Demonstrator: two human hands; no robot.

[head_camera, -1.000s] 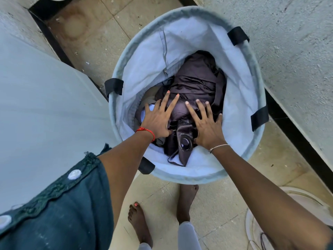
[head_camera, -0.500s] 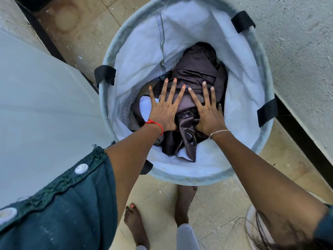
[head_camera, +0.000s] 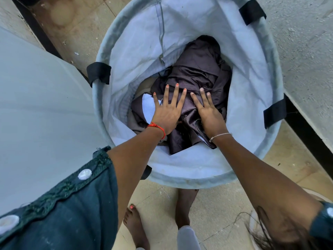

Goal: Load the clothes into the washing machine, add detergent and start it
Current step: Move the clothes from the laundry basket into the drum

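A round pale-blue laundry basket (head_camera: 189, 179) with black strap loops stands on the floor in front of me. Inside it lies a heap of dark brown satin clothes (head_camera: 198, 69), with a bit of white cloth showing at the heap's left. My left hand (head_camera: 168, 110), with a red thread at the wrist, rests flat on the heap, fingers spread. Beside it my right hand (head_camera: 209, 112), wearing a thin silver bracelet, also lies flat on the dark cloth, fingers apart. Neither hand grips anything. The washing machine's white side (head_camera: 41, 114) fills the left of the head view.
A rough grey wall (head_camera: 304, 47) with a black skirting runs along the right, close to the basket. Beige floor tiles (head_camera: 75, 26) lie beyond the basket, and my bare feet (head_camera: 137, 226) stand just below it. A white round object (head_camera: 255, 222) shows at the bottom right.
Both hands have reached deeper into the basket and slid further up over the dark clothes. The camera has leaned closer, so the basket looks larger.
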